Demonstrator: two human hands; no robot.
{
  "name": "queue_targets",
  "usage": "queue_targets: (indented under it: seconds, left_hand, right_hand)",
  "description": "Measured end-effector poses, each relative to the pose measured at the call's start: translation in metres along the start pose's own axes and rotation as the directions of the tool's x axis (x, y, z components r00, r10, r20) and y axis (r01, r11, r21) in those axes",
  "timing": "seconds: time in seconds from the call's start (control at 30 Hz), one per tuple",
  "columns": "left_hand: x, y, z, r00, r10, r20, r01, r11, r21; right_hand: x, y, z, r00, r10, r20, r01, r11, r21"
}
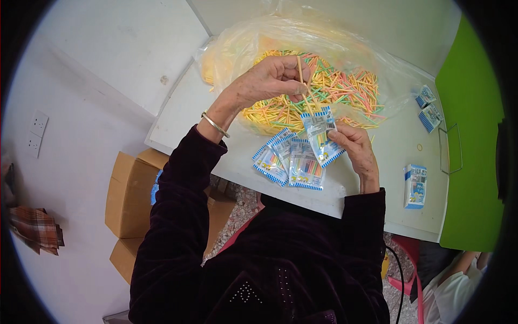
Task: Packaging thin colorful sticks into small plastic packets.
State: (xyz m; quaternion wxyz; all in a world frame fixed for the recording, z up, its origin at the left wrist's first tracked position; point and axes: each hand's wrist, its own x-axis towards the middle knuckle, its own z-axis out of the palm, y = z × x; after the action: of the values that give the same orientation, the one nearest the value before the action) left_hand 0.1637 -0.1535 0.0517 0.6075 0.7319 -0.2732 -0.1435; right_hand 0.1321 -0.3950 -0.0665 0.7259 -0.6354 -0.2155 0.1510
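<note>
My left hand (278, 81) is closed, pinching a few thin pale-yellow sticks (300, 69) whose lower ends reach the top of a small packet. That blue-and-white plastic packet (319, 134) is gripped at its side by my right hand (357, 150), thumb in front; sticks show through its clear part. Just below, several similar packets (306, 166) lie overlapping near the table's front edge. Behind both hands spreads a heap of thin yellow, pink and green sticks (340, 89) in a large clear plastic bag (237, 46).
On the table's right lie a stack of packets (415, 186), two bundles (430, 117), a rubber band (419, 147) and a wire frame (452, 148). A green panel (469, 135) borders that side. An open cardboard box (127, 194) stands lower left; another person's sleeve (453, 294) shows lower right.
</note>
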Motion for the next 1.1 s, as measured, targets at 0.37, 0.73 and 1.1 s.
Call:
queue_targets:
  seconds: [0.37, 0.73, 1.1]
  left_hand:
    - [0.009, -0.006, 0.003, 0.996, 0.081, 0.043, -0.082, 0.996, 0.033]
    - [0.004, -0.012, 0.019, 0.989, 0.136, 0.056, -0.138, 0.990, 0.028]
    - [0.006, -0.032, 0.029, 0.988, 0.078, -0.136, -0.075, 0.997, 0.025]
  right_hand:
    - [-0.004, -0.008, 0.002, 0.999, 0.045, 0.018, -0.046, 0.994, 0.103]
    - [-0.004, -0.011, 0.002, 0.997, 0.057, 0.052, -0.066, 0.980, 0.188]
    - [0.002, -0.001, 0.005, 0.993, -0.053, -0.110, 0.056, 0.998, 0.021]
